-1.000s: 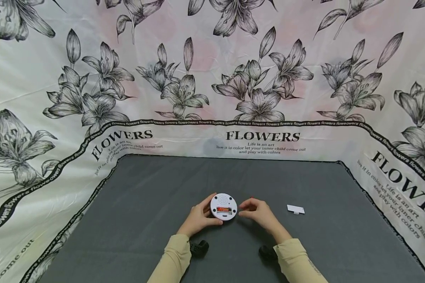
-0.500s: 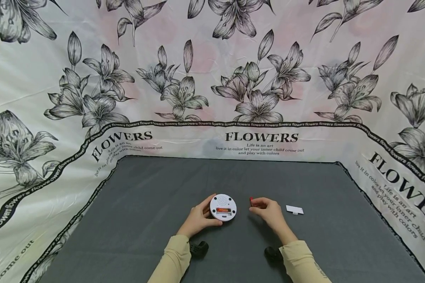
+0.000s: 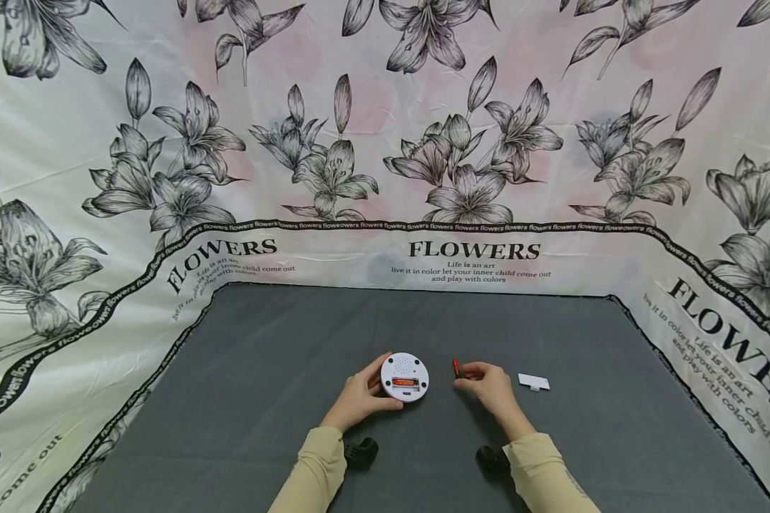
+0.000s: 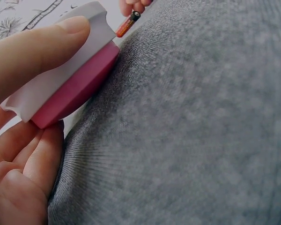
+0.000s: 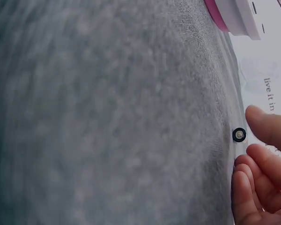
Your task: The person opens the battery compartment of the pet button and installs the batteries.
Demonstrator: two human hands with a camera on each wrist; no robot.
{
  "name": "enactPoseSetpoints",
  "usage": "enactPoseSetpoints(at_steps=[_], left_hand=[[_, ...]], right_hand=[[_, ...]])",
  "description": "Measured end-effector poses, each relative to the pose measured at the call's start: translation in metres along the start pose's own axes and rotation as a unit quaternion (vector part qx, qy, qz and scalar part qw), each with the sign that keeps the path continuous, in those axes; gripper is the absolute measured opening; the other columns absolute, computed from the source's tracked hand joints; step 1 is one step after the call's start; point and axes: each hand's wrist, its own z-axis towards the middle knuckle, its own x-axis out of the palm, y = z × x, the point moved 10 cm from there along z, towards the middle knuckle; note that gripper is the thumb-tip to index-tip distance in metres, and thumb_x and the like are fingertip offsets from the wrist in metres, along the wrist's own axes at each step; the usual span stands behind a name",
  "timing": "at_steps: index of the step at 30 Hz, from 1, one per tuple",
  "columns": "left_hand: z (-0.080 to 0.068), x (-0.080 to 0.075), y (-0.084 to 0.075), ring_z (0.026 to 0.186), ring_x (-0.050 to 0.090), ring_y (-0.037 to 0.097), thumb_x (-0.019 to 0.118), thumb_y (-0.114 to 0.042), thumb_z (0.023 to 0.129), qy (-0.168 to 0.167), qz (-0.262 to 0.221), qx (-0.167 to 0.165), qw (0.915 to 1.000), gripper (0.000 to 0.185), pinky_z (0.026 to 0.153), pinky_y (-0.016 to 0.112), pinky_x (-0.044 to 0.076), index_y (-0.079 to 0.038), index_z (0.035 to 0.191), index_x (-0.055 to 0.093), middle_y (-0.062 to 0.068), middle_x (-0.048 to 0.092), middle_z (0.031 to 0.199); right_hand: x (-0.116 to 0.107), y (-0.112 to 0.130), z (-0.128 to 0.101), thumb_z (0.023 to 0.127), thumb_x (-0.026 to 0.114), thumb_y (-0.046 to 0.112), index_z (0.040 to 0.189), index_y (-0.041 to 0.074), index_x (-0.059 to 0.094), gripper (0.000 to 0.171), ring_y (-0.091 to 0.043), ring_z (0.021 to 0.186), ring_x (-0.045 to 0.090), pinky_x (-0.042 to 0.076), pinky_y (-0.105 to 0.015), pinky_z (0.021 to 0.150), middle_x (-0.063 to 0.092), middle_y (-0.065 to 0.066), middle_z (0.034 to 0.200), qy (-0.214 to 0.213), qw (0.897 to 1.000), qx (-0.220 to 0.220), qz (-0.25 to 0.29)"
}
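From my station, starting at the left, I see my left hand (image 3: 359, 399) curled around the rim of a small round white gadget (image 3: 405, 377) lying back-up on the gray mat (image 3: 263, 370); the left wrist view shows the thumb (image 4: 37, 47) pressed over its white edge with the pink underside against the cloth, so that hand is clamped on the gadget and steadying it. Its battery bay (image 3: 406, 382) is uncovered, and something orange sits inside, likely one cell in place, though it is too small to be sure. Just right of the gadget, my right hand (image 3: 490, 390) pinches a red battery (image 3: 456, 368) at its fingertips, the cell near the gadget but apart from it; in the right wrist view I look straight at its round end (image 5: 239, 135) beside my fingers. Farther right, well apart, the white bay cover (image 3: 534, 382) lies flat on the mat. Around the mat stands the flower-printed cloth (image 3: 475, 249). I judge this is the battery step, with the cell out of the bay. The next move, as I read it, needs the cell lined up lengthwise with the slot, its ends matched to the contacts, while my left hand holds the gadget steady.
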Motion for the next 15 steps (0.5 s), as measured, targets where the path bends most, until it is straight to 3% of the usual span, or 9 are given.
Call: enactPoseSetpoints(at_steps=[15], left_hand=[[-0.0005,0.0005,0.0018,0.127,0.039,0.022,0.08,-0.001,0.07,0.001,0.004,0.003,1.0,0.09,0.095,0.03,0.042,-0.013,0.145,0.031,0.013,0.035,0.143]], right_hand=[[0.0041,0.0009,0.003,0.067,0.082,0.012,0.089,-0.004,0.071,0.03,-0.022,0.07,0.061,0.049,-0.036,0.063,0.066,-0.006,0.075,-0.014,0.999,0.003,-0.051]])
